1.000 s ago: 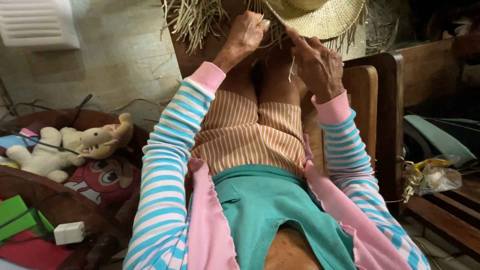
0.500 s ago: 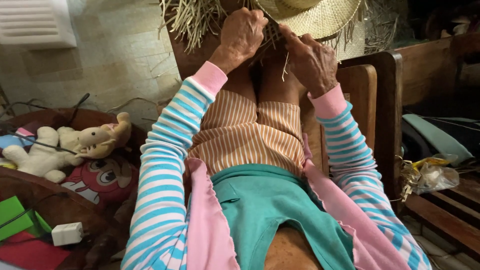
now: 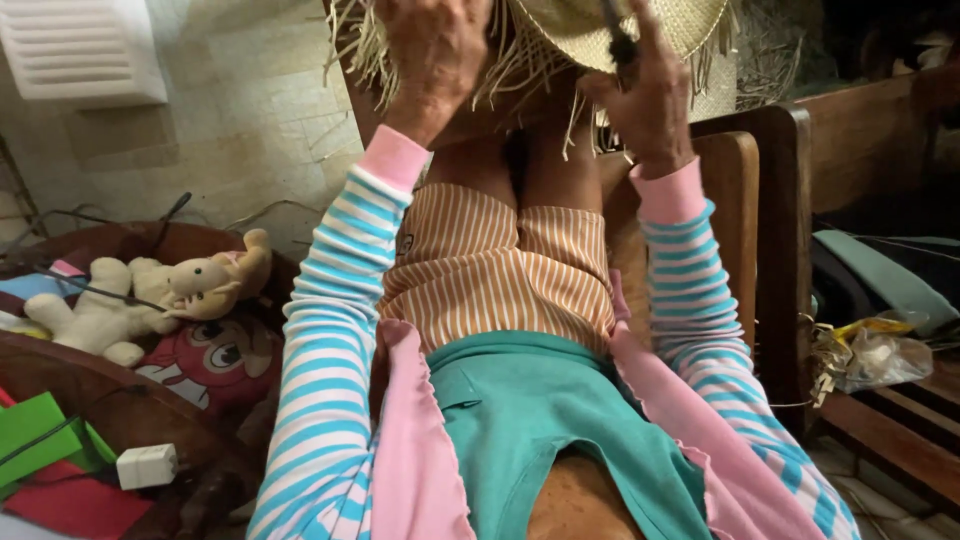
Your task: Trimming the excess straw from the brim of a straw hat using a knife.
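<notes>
Left hand (image 3: 435,55): upper middle of the frame, our fingers curled shut into the loose straw fringe (image 3: 500,75) of the hat.
Right hand (image 3: 645,95): upper right of centre, closed on a thin dark tool (image 3: 618,40) that we press against the hat brim.
Hat (image 3: 620,25): woven straw, top centre of the frame, resting over our knees, both hands touching it.
Lap: orange striped shorts (image 3: 500,265) mid-frame, teal cloth (image 3: 540,420) at lower centre.
Left side: plush toy (image 3: 150,295) on a red cushion (image 3: 215,365), white plug (image 3: 147,466) and green card (image 3: 40,435) at lower left.
Right side: wooden chair arm (image 3: 775,230), crumpled plastic bag (image 3: 870,355) at right edge.
Far: pale tiled wall (image 3: 240,150), white vent (image 3: 80,50) in upper left corner.
</notes>
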